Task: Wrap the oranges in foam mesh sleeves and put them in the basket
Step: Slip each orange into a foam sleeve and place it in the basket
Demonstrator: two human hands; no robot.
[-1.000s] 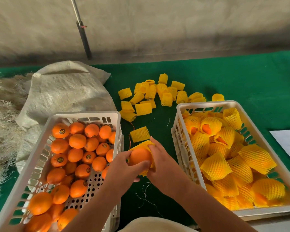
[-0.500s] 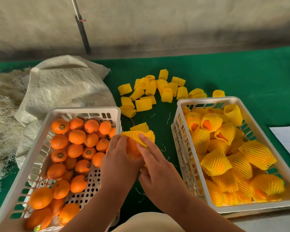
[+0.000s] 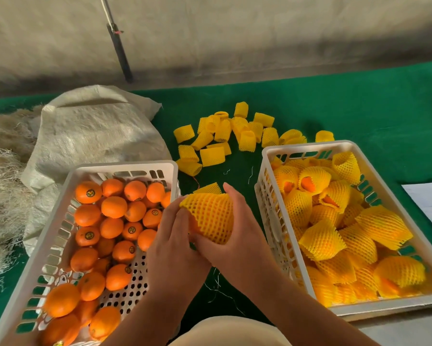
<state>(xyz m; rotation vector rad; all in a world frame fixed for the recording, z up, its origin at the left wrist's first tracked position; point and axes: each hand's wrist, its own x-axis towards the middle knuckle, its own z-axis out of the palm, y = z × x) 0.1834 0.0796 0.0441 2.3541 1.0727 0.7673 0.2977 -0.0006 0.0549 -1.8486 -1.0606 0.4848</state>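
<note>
Yellow foam mesh sleeve (image 3: 211,217), stretched over an orange, is held between the two baskets. It is cupped by the curled right hand (image 3: 240,236) and gripped by the left hand (image 3: 175,236), probably so the mesh can be seated before transfer to the right basket (image 3: 267,196).

Loose sleeves (image 3: 237,136) lie behind two baskets (image 3: 60,236) (image 3: 267,221), sack (image 3: 90,136) left

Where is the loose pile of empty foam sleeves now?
In the head view, the empty foam sleeves lie on the green cloth at centre, beyond both hands, between the sack and the right basket.
</note>
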